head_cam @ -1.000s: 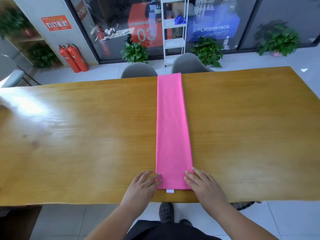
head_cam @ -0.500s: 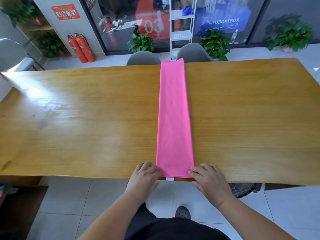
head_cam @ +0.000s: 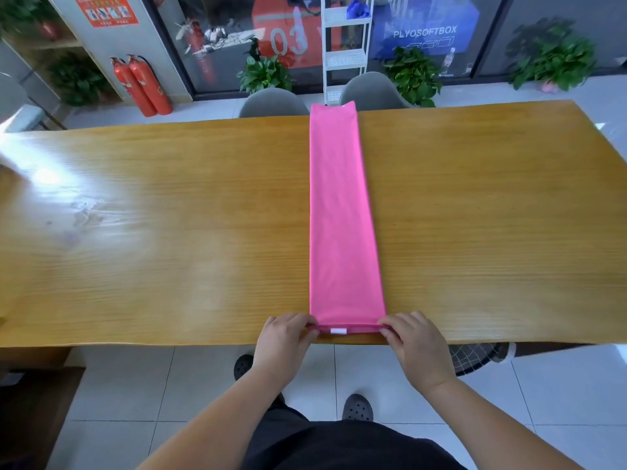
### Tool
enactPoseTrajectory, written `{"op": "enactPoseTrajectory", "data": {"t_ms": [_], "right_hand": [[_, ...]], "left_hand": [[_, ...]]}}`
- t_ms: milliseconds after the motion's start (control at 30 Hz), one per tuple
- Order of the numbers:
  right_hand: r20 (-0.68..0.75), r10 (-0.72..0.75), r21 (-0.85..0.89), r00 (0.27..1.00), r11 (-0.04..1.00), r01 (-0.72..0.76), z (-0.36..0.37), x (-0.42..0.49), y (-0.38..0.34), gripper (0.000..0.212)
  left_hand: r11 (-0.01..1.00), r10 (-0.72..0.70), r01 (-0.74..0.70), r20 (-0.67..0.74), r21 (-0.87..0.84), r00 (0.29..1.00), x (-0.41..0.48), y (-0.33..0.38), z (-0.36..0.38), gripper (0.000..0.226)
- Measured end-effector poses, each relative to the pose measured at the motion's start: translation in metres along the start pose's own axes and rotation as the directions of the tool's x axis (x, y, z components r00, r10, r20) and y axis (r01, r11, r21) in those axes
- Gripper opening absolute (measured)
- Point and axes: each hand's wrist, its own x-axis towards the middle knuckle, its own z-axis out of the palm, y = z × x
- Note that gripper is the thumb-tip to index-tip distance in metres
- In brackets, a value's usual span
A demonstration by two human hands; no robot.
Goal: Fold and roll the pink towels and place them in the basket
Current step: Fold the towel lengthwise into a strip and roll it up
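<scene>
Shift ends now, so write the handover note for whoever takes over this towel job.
Left hand pinches the near left corner of the towel; right hand pinches the near right corner.
Towel: a long narrow folded strip lying across the table, near edge lifted, white tag showing.
Basket: not clearly in view; a mesh thing under the table's near right edge may be it.
Done: folding into a strip.
Left: roll it up, put it in the basket. No other towel in view.

Left hand (head_cam: 283,346) and right hand (head_cam: 416,349) side by side; fingers (head_cam: 397,323) curled, pinching
</scene>
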Motion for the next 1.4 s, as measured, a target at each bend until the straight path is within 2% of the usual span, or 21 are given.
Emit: {"op": "enactPoseTrajectory", "data": {"t_ms": [67,167,233,300,367,433,500,533,633,767,933,1067,1133,1200,1267,1333,1400], "right_hand": [[0.044,0.153,0.075,0.987,0.985,-0.156,-0.003,0.008,-0.007,0.011],[0.133,0.347,0.179,0.928,0.913,-0.367,-0.010,0.019,-0.014,0.015],[0.147,0.404,0.183,0.903,0.886,-0.427,-0.010,0.026,-0.017,0.013],[0.102,0.385,0.102,0.917,0.913,-0.395,-0.006,0.031,-0.020,0.015],[0.012,0.281,-0.018,0.960,0.960,-0.281,-0.002,0.032,-0.018,0.022],[-0.054,0.068,-0.132,0.996,0.988,-0.075,0.000,0.031,-0.012,0.024],[-0.036,-0.161,-0.247,0.986,0.958,0.148,0.003,0.030,-0.007,0.024],[-0.014,-0.231,-0.286,0.973,0.933,0.218,0.005,0.028,-0.004,0.028],[0.006,-0.312,-0.330,0.950,0.896,0.297,0.009,0.019,0.008,0.037],[0.062,-0.290,-0.252,0.955,0.921,0.296,0.003,0.005,0.019,0.039],[0.047,-0.159,-0.111,0.986,0.980,0.164,0.003,0.013,0.023,0.035],[0.024,-0.150,-0.097,0.988,0.984,0.151,0.001,0.022,0.021,0.030],[0.010,-0.106,-0.075,0.994,0.991,0.107,0.001,0.022,0.018,0.036],[0.045,0.079,-0.005,0.996,0.997,-0.078,0.000,0.026,0.012,0.048],[0.134,0.228,0.041,0.964,0.971,-0.235,-0.001,0.032,0.006,0.054],[0.176,0.261,0.091,0.949,0.956,-0.280,0.000,0.038,0.004,0.053],[0.190,0.286,0.163,0.939,0.934,-0.318,-0.003,0.041,0.001,0.048]], "left_hand": [[0.984,-0.140,0.147,0.073,-0.097,0.987,0.009,0.002,-0.008,0.012],[0.921,-0.282,0.310,0.144,-0.235,0.948,0.020,0.008,-0.013,0.012],[0.895,-0.346,0.369,0.131,-0.250,0.929,0.025,0.013,-0.010,0.015],[0.897,-0.385,0.394,0.083,-0.201,0.919,0.027,0.015,-0.007,0.019],[0.956,-0.279,0.276,-0.021,-0.099,0.960,0.028,0.013,-0.003,0.023],[0.996,0.004,0.005,-0.115,0.085,0.993,0.026,0.008,0.005,0.024],[0.932,0.285,-0.244,-0.126,0.267,0.950,0.022,0.002,0.011,0.026],[0.897,0.357,-0.306,-0.116,0.318,0.927,0.020,0.000,0.013,0.029],[0.857,0.416,-0.355,-0.096,0.374,0.904,0.009,-0.011,0.015,0.039],[0.842,0.458,-0.397,-0.095,0.365,0.884,-0.004,-0.022,0.009,0.030],[0.899,0.375,-0.346,-0.064,0.268,0.925,-0.003,-0.021,0.004,0.038],[0.913,0.347,-0.327,-0.040,0.245,0.937,0.007,-0.017,0.001,0.036],[0.930,0.309,-0.292,-0.047,0.221,0.950,0.011,-0.017,0.000,0.043],[0.979,0.178,-0.167,-0.085,0.115,0.980,0.011,-0.015,0.000,0.044],[0.999,-0.020,0.017,-0.079,-0.034,0.997,0.011,-0.011,-0.001,0.040],[0.980,-0.143,0.136,-0.037,-0.146,0.989,0.014,-0.008,-0.002,0.036],[0.956,-0.190,0.185,0.001,-0.228,0.982,0.019,-0.005,-0.003,0.029]]}}
